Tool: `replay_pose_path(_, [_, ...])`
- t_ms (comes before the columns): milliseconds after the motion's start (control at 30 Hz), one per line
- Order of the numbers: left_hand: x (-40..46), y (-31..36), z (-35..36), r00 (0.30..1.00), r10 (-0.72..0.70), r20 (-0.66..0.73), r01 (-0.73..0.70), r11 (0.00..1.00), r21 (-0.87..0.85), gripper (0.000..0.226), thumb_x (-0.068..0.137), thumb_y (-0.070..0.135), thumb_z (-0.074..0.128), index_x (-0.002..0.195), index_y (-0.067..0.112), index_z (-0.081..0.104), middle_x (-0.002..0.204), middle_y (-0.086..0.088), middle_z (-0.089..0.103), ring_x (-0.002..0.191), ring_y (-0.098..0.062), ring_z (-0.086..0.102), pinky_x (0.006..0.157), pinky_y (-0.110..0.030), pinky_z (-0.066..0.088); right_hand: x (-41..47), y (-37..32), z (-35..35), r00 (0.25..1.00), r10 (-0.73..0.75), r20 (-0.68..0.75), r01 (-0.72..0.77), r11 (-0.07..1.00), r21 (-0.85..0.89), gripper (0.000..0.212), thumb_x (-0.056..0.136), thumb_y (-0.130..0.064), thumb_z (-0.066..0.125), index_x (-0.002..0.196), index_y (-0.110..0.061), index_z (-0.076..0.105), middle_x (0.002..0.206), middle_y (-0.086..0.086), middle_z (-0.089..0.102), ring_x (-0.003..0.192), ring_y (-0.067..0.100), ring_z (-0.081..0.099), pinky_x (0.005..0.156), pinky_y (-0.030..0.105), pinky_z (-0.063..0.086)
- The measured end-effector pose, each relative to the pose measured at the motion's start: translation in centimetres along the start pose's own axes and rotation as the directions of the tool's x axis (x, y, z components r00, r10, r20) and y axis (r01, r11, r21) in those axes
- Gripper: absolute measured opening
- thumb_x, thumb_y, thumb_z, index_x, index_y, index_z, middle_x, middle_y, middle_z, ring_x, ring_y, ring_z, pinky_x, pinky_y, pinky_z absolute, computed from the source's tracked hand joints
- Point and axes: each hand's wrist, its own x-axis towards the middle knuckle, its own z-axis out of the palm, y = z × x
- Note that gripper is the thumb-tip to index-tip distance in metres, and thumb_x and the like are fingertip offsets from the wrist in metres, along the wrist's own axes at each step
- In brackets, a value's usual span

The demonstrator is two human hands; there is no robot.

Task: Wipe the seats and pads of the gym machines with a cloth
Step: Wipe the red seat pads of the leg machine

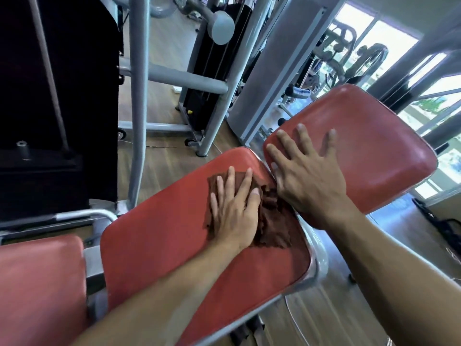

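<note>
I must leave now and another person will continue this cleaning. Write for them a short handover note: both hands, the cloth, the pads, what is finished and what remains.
Left hand: flat, fingers straight, pressing the brown cloth onto the middle red pad, near its far right corner.
Right hand: open, spread flat on the upper red pad, holding nothing.
A third red pad lies at the lower left, untouched by either hand.
Done: cannot tell from this view which surfaces are already wiped.
Left: finish the middle pad, then the upper and lower-left pads, then the other machines.
</note>
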Motion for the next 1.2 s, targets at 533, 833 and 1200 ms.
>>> replay_pose_path(533, [-1.8, -1.3, -1.8, 0.987, 0.096, -0.131, -0.099, 0.995, -0.018, 0.068, 0.088, 0.065, 0.017, 0.14, 0.036, 0.052, 0.159, 0.004, 0.028, 0.147, -0.02, 0.02, 0.121, -0.042, 0.012, -0.2, 0.0, 0.0, 1.0, 0.011, -0.014, -0.011, 1.0, 0.018, 0.053, 0.104, -0.042, 0.019, 0.149, -0.022, 0.04, 0.159, 0.008, 0.035, 0.148, 0.039, 0.023, 0.108, 0.075, 0.011])
replay_pose_path(833, [-2.5, -0.6, 1.2, 0.993, 0.094, -0.068, -0.072, 0.959, 0.276, 0.074, 0.089, 0.071, 0.012, 0.156, 0.042, 0.007, 0.166, 0.005, -0.011, 0.152, -0.019, -0.016, 0.12, -0.053, -0.005, 0.2, 0.0, 0.4, 0.999, -0.004, -0.039, 0.004, 1.0, 0.013, 0.058, 0.103, -0.045, 0.013, 0.152, -0.024, 0.037, 0.161, 0.008, 0.031, 0.149, 0.039, 0.02, 0.106, 0.077, 0.007])
replay_pose_path(1200, [-5.7, -1.3, 1.5, 0.923, 0.363, 0.131, -0.385, 0.843, 0.376, 0.077, 0.087, 0.08, 0.025, 0.154, 0.049, 0.004, 0.165, 0.011, -0.013, 0.151, -0.016, -0.016, 0.12, -0.057, 0.002, -0.3, 0.1, 0.4, 0.997, -0.027, -0.066, 0.029, 0.999, 0.039, 0.059, 0.102, -0.046, 0.008, 0.153, -0.027, 0.03, 0.163, 0.005, 0.027, 0.151, 0.036, 0.018, 0.108, 0.076, 0.008])
